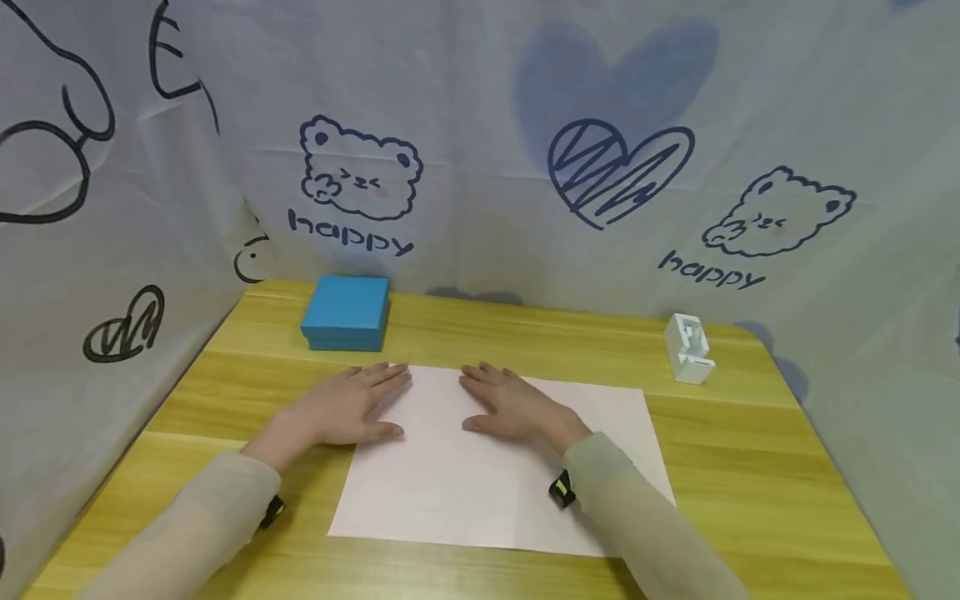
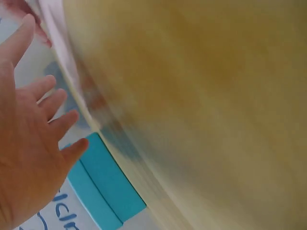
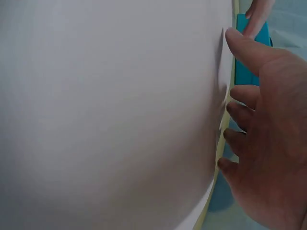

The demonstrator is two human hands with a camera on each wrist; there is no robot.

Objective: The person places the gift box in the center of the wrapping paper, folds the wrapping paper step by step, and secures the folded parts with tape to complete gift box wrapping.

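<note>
A large white sheet of paper point(image 1: 450, 492) lies flat on the wooden table, with a faint vertical crease right of its middle. My left hand point(image 1: 352, 408) is over the sheet's upper left edge, palm down with fingers extended. Over the upper middle of the paper is my right hand point(image 1: 513, 406), its fingers pointing up and to the left and the thumb spread away from them. Neither hand grips anything. The left wrist view shows the left hand point(image 2: 33, 143) with separated fingers; in the right wrist view the right hand's point(image 3: 273, 124) fingertips are close above the paper.
A blue lidded box point(image 1: 347, 312) stands at the table's back left, beyond the left hand. At the back right is a small white tape dispenser point(image 1: 687, 348). A printed white cloth point(image 1: 465, 167) hangs behind the wooden table point(image 1: 750, 467) and along its sides.
</note>
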